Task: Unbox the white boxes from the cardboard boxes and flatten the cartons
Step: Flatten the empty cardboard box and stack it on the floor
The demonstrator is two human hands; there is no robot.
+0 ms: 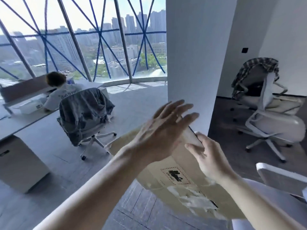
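Cardboard carton (159, 175) is up in the air, centre right and near, held above the grey floor (49, 188) rather than on any table. Its broad tan face tilts toward the camera, showing a black printed stamp (176, 175) and, lower down, ragged white tape residue (196, 200).

The right hand (209, 156) has its grip on the cardboard carton's upper right edge. The thumb lies on the near face and the fingers curl over a paler panel (191, 136) at the top. I cannot tell whether that panel is a flap or something inside.

The left hand (164, 128) sits at the carton's top edge, its grip spread with the fingers straight and fanned apart. It is blurred, so I cannot tell whether it touches the cardboard.

Just behind the hands stands a thick white pillar (199, 63). Far left, another person (64, 93) sits at a long white table (25, 120), on a chair with a grey garment (83, 110) draped over its back. Beyond them, tall windows criss-crossed with blue tape (99, 39) look out over city towers. Far right, 1 white office chair (274, 127) stands with a plaid shirt (259, 67) thrown over a seat behind it.
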